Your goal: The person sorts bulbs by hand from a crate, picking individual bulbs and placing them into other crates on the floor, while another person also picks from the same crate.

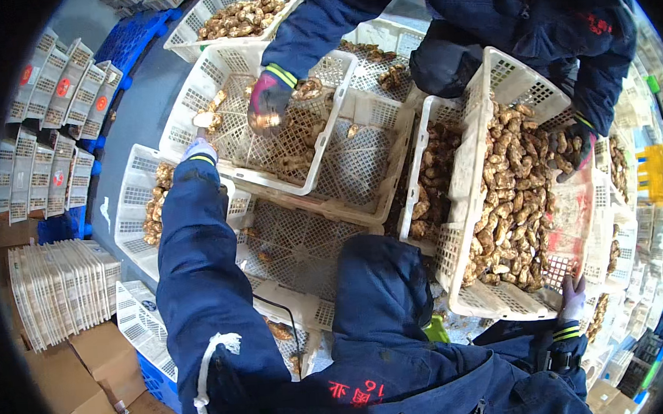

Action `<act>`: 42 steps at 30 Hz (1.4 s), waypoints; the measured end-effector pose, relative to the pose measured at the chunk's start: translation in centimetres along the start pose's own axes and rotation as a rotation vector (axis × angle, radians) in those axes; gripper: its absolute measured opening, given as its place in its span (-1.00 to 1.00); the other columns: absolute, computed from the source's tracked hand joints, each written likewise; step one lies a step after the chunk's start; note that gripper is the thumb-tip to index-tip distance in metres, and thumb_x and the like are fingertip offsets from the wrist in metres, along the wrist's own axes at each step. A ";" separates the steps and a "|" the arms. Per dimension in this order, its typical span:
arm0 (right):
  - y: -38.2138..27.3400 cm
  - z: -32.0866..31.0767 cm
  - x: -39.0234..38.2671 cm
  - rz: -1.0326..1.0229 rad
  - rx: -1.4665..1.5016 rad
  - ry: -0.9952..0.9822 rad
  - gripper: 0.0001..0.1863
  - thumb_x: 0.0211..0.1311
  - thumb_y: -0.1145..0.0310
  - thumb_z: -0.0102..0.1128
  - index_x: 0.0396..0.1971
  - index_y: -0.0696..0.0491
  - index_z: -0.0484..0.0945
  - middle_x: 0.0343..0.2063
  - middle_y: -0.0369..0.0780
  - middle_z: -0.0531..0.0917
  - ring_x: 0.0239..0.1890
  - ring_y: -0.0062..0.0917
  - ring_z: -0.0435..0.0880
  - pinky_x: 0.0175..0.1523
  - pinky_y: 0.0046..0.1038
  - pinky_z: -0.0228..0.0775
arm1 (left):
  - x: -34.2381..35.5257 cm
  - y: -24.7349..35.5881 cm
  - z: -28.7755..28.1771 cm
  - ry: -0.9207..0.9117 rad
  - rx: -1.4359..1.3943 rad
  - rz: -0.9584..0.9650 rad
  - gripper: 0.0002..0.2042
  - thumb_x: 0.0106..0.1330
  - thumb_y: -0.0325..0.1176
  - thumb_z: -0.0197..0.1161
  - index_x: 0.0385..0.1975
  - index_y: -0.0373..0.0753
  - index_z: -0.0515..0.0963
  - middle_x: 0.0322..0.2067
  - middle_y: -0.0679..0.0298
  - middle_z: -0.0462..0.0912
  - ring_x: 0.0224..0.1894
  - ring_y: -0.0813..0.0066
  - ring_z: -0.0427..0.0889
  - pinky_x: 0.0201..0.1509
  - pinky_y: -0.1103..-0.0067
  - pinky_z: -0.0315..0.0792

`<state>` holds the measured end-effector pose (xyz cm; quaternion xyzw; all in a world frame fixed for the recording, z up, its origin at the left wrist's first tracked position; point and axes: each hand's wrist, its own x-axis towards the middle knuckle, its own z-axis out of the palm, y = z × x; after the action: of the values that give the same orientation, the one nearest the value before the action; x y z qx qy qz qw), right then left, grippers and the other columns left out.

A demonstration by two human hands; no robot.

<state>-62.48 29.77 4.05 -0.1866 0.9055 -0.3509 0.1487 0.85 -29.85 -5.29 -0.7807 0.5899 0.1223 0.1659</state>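
Note:
My left arm reaches far forward, and my left hand, in a pale glove, lies at the left rim of a white perforated crate. Its fingers are foreshortened, so their grip is unclear. Just beyond them lies a pale mushroom-like piece. At the right, my right hand is closed on the near right corner of a tilted white crate, heaped with lumpy brown mushroom-like pieces. Opposite me, a co-worker's pink-and-grey gloved hand is over the first crate; their other hand is in the tilted crate.
Beneath and around are more white crates; a filled one stands beside the tilted crate, another at the far left. Stacked crates, cardboard boxes and blue pallets line the left side. A dark hooded shape blocks the near middle.

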 end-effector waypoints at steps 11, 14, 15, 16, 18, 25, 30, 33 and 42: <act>0.7 -0.6 0.3 0.034 0.052 0.014 -0.58 0.19 0.30 0.13 -0.01 0.21 0.35 -0.30 -0.24 0.56 -0.30 -0.58 0.48 -0.19 -0.56 0.35 | 3.3 0.4 1.2 0.072 0.076 0.084 -0.30 0.14 -0.37 0.09 0.32 -0.07 -0.03 -0.16 -0.10 0.56 -0.07 0.03 0.55 -0.01 0.31 0.42; 0.7 -0.3 0.5 0.028 0.056 0.007 -0.58 0.20 0.31 0.13 0.00 0.20 0.35 -0.31 -0.24 0.55 -0.30 -0.59 0.48 -0.19 -0.57 0.35 | 4.0 -0.8 1.6 0.088 0.090 0.093 -0.27 0.14 -0.32 0.15 0.32 -0.09 -0.04 -0.16 -0.10 0.56 -0.07 0.03 0.55 -0.02 0.30 0.43; 0.6 -0.6 0.3 0.026 0.017 -0.008 -0.58 0.20 0.32 0.13 0.01 0.20 0.34 -0.29 -0.24 0.55 -0.29 -0.59 0.47 -0.18 -0.58 0.35 | 3.9 -0.4 1.5 0.086 0.090 0.099 -0.27 0.14 -0.32 0.15 0.32 -0.09 -0.04 -0.16 -0.10 0.56 -0.07 0.03 0.55 -0.02 0.30 0.43; 0.8 -0.7 0.4 0.029 0.015 -0.003 -0.58 0.20 0.32 0.13 0.01 0.20 0.34 -0.29 -0.24 0.55 -0.29 -0.59 0.47 -0.18 -0.58 0.35 | 3.7 0.0 1.4 0.094 0.085 0.107 -0.27 0.14 -0.33 0.16 0.32 -0.09 -0.05 -0.15 -0.11 0.56 -0.07 0.02 0.55 -0.02 0.30 0.43; 1.4 -0.9 0.5 0.032 0.069 0.012 -0.57 0.21 0.33 0.12 0.04 0.18 0.33 -0.26 -0.24 0.54 -0.28 -0.59 0.47 -0.16 -0.58 0.34 | 3.2 0.7 1.3 0.063 0.065 0.102 -0.26 0.12 -0.37 0.15 0.32 -0.09 -0.06 -0.14 -0.12 0.55 -0.06 0.02 0.54 0.01 0.31 0.42; 0.3 0.0 0.3 0.016 0.077 -0.008 -0.58 0.18 0.25 0.17 -0.04 0.17 0.39 -0.40 -0.30 0.54 -0.37 -0.63 0.46 -0.26 -0.61 0.33 | 2.8 0.0 0.4 0.023 0.098 0.063 -0.25 0.08 -0.42 0.14 0.32 -0.08 -0.02 -0.10 -0.12 0.53 -0.01 0.06 0.52 0.06 0.34 0.39; 1.3 -0.8 0.7 0.057 0.107 -0.027 -0.49 0.22 0.33 0.11 0.12 0.20 0.24 -0.12 -0.18 0.53 -0.18 -0.55 0.51 -0.11 -0.57 0.37 | 1.0 1.0 -0.6 -0.002 0.063 0.046 -0.28 0.11 -0.37 0.14 0.31 -0.05 0.00 -0.04 -0.11 0.49 0.03 0.05 0.49 0.09 0.33 0.38; 0.6 -0.7 0.5 0.098 0.046 -0.013 -0.48 0.21 0.34 0.12 0.13 0.20 0.24 -0.16 -0.20 0.54 -0.23 -0.57 0.50 -0.16 -0.59 0.37 | 0.6 1.1 -0.8 0.011 0.115 0.057 -0.29 0.13 -0.35 0.14 0.31 -0.04 0.00 -0.02 -0.11 0.48 0.04 0.05 0.48 0.10 0.33 0.37; 2.0 -0.6 0.9 0.017 0.116 -0.010 -0.48 0.19 0.34 0.13 0.13 0.16 0.27 -0.27 -0.23 0.56 -0.31 -0.58 0.50 -0.25 -0.55 0.37 | -0.3 1.9 -1.0 0.007 0.042 0.089 -0.33 0.11 -0.42 0.09 0.29 0.00 0.06 -0.06 -0.15 0.49 0.03 0.03 0.49 0.12 0.31 0.35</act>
<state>-64.00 31.13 2.98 -0.1714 0.8845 -0.4006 0.1667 -1.09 -30.49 -4.44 -0.7506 0.6270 0.1143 0.1745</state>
